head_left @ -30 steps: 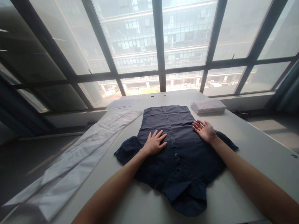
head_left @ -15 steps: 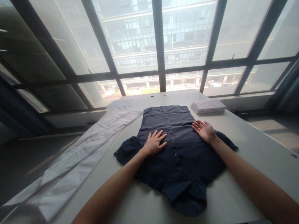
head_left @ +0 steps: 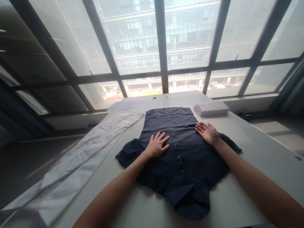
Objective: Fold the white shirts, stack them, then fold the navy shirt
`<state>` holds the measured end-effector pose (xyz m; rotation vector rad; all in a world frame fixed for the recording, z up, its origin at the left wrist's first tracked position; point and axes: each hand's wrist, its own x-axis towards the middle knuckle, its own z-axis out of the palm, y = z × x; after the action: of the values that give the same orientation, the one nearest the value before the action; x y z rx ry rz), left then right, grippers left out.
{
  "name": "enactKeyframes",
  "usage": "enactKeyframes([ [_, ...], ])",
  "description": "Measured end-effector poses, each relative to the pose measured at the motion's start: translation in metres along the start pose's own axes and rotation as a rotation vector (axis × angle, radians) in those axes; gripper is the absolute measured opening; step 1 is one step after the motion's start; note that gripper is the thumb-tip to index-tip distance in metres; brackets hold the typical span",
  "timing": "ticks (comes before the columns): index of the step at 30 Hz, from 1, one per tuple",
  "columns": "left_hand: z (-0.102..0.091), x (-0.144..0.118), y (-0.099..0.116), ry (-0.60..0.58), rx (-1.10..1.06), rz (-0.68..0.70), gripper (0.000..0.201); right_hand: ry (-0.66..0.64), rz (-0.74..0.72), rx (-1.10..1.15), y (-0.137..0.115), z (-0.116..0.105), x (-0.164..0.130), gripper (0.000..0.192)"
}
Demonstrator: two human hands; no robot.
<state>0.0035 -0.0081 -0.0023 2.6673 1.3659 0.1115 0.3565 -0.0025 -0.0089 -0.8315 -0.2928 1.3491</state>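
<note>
A dark blue short-sleeved button-up shirt (head_left: 163,167) lies spread front side up, its collar toward me and its hem toward the window. My left hand (head_left: 157,145) rests palm down on the shirt's left half, fingers spread, beside the button placket. Over the right side edge, near the right sleeve, my right hand (head_left: 208,134) is turned palm up with its fingers stretched out. Neither hand grips the cloth. Part of the right sleeve is hidden behind my right hand and wrist.
Under the shirt is a white table (head_left: 256,148). Long white fabric (head_left: 95,142) runs along its left edge. A folded white cloth stack (head_left: 211,108) sits at the back right, and flat white sheets (head_left: 123,105) lie at the back left. Large windows (head_left: 137,38) stand behind.
</note>
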Motion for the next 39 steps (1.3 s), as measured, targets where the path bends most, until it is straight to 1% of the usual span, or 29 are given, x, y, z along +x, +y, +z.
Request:
enactKeyframes([
  [10, 0.0006, 0.0005, -0.0004, 0.002, -0.002, -0.003, 0.066, -0.011, -0.006, 0.007, 0.0005, -0.0023, 0.0028, 0.032],
  [39, -0.0001, -0.0002, -0.0005, 0.007, -0.001, 0.014, 0.066, 0.002, -0.001, -0.005, -0.0013, 0.0008, -0.0024, 0.031],
])
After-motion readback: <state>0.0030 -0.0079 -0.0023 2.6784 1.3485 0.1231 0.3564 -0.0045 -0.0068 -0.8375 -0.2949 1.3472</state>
